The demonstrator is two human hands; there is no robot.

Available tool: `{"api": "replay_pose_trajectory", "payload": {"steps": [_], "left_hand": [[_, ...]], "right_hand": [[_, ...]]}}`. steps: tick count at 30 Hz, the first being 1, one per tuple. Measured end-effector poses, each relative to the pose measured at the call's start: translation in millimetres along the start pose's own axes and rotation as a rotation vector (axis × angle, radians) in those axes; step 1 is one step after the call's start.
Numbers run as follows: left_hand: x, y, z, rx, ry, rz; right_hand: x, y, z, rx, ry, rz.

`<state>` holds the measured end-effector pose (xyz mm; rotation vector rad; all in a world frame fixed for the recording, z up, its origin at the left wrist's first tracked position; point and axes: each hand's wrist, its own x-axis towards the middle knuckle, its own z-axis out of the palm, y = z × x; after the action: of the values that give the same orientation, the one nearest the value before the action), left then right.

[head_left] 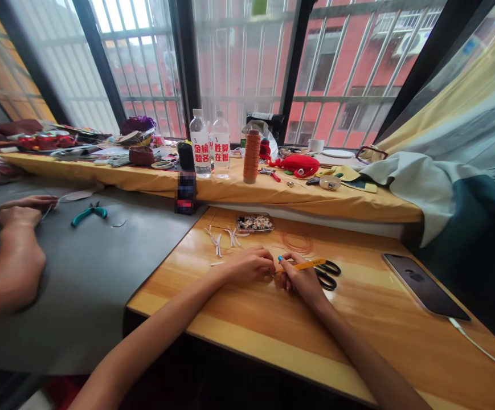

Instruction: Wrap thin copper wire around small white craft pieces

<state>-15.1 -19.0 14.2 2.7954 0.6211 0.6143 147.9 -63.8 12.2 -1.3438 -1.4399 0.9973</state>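
My right hand [298,275] is closed around a slim orange pen-shaped tool [313,264], its other end leaning back over the hand. Close beside it, my left hand [251,264] has its fingertips pinched together low over the wooden table [247,319]. Whatever lies between those fingertips is too small to make out. Black-handled scissors [331,267] lie just right of my right hand, their blades hidden behind it. Beyond my hands rest a loose coil of orange cord [297,244], several white strips [218,244] and a clear tray [254,223] of small pale pieces.
A phone [424,285] with a white cable lies at right. On the left, a co-worker's hands [27,210] work over a grey table near teal pliers [89,213]. Two bottles [200,148] and an orange thread spool [252,158] stand on the cloth-covered sill.
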Motion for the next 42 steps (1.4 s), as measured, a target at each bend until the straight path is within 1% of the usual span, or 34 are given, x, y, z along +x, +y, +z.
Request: {"api": "replay_pose_trajectory", "payload": {"steps": [4, 8, 11, 17, 22, 26, 30, 32, 34, 36, 37, 40, 42], "left_hand": [[-0.2, 1.7, 0.0, -0.031, 0.007, 0.008], [0.5, 1.8, 0.7, -0.049, 0.006, -0.001], [1.5, 2.8, 1.2, -0.060, 0.008, -0.008], [1.5, 9.4, -1.5, 0.057, -0.020, -0.028], [3.6, 12.2, 2.2, 0.154, -0.008, 0.004], [7.3, 12.0, 9.1, 0.165, 0.013, 0.006], [6.9, 7.9, 9.4, 0.056, 0.031, -0.025], [5.5, 4.3, 7.0, -0.030, 0.058, -0.092], [4.4, 1.1, 4.0, -0.130, 0.083, -0.195], [4.0, -0.5, 1.2, -0.240, 0.076, -0.281], [4.0, -0.5, 0.1, -0.292, 0.056, -0.302], [4.8, 1.8, -2.0, -0.389, 0.017, -0.302], [5.3, 3.6, -2.2, -0.414, 0.050, -0.307]], "right_hand": [[-1.0, 0.0, 0.7, -0.036, -0.010, -0.014], [-4.1, -2.0, 1.6, -0.074, -0.064, -0.057], [-5.9, -4.2, 2.0, -0.066, -0.079, -0.065], [-4.8, -5.1, 1.5, -0.072, -0.099, -0.063], [-5.0, -3.1, 2.0, -0.083, -0.075, -0.076], [-7.3, -4.9, 4.4, -0.127, -0.031, -0.104], [-8.4, -6.4, 3.8, -0.144, -0.016, -0.106], [-8.7, -6.2, 1.7, -0.136, -0.037, -0.114], [-9.2, -5.7, -0.6, -0.145, -0.035, -0.139], [-10.0, -5.5, -2.1, -0.179, -0.006, -0.173], [-10.5, -5.5, -2.4, -0.199, 0.006, -0.190], [-11.5, -6.6, -2.4, -0.228, 0.005, -0.226], [-11.3, -7.2, -2.4, -0.222, 0.011, -0.227]]}}
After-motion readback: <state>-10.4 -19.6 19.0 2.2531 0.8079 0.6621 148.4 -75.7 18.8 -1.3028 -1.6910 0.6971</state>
